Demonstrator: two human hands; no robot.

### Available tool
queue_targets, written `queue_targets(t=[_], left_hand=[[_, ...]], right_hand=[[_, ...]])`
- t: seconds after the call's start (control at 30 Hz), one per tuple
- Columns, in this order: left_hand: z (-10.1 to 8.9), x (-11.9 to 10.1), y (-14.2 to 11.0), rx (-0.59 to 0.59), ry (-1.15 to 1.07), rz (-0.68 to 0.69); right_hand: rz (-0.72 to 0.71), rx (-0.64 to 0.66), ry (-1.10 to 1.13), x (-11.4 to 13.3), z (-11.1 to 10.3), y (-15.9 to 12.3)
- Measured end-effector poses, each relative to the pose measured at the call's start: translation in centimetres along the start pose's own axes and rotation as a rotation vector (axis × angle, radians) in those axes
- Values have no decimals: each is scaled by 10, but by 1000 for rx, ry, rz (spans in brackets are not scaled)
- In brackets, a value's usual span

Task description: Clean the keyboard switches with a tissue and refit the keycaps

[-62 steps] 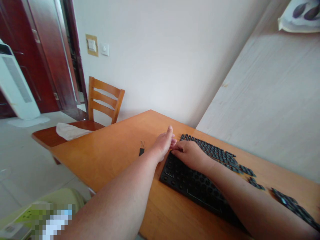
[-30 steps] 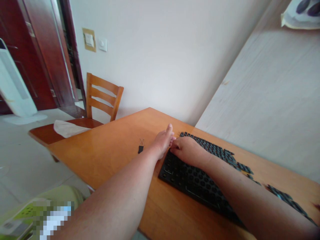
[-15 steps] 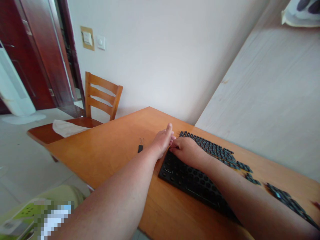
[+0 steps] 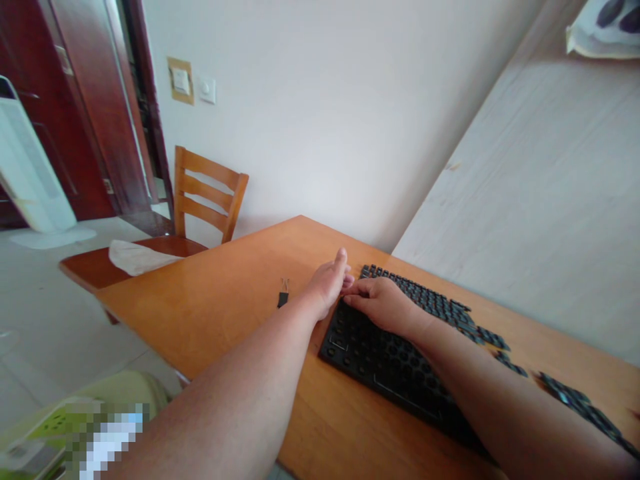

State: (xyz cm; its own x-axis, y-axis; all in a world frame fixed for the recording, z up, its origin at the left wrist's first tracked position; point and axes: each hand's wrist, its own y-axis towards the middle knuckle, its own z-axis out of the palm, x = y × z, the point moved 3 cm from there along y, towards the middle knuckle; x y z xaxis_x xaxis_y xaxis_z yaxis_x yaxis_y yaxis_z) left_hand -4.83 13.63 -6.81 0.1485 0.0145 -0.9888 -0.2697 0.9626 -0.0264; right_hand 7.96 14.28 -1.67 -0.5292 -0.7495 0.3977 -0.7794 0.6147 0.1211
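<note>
A black keyboard base (image 4: 407, 393) with bare key positions lies on the wooden table (image 4: 240, 307). At its far left corner is my left hand (image 4: 331, 285), thumb pointing up, palm facing right and fingers loosely bent; nothing shows in it. My right hand (image 4: 383, 303) rests over the same corner, thumb and index finger pinched near the left fingertips. Whatever sits between those fingers is hidden or too small to name. Loose black keycaps (image 4: 435, 303) stand in rows behind the base, and more keycaps (image 4: 583, 403) lie to the right.
A black binder clip (image 4: 283, 298) lies left of my left forearm. Beyond the table's left edge is a wooden chair (image 4: 207, 193) with a white cloth (image 4: 140, 257) on its seat. A pale green stool (image 4: 135, 387) stands at the lower left. The wall (image 4: 325, 120) rises behind the table.
The view has shifted slightly, so everything sits a little lower and further right. My right hand's fingertips have lifted slightly from the base's corner toward my left fingers.
</note>
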Motion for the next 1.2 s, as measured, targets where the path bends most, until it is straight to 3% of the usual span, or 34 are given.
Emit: queue_targets(t=[0.4, 0.87, 1.2], left_hand=[[0, 1, 1, 17, -22, 5], [1, -4, -4, 18, -4, 4], [3, -3, -5, 24, -43, -1]], right_hand=[[46, 8, 42, -6, 1, 1], [-32, -81, -129, 8, 2, -5], [-20, -59, -348, 17, 2, -4]])
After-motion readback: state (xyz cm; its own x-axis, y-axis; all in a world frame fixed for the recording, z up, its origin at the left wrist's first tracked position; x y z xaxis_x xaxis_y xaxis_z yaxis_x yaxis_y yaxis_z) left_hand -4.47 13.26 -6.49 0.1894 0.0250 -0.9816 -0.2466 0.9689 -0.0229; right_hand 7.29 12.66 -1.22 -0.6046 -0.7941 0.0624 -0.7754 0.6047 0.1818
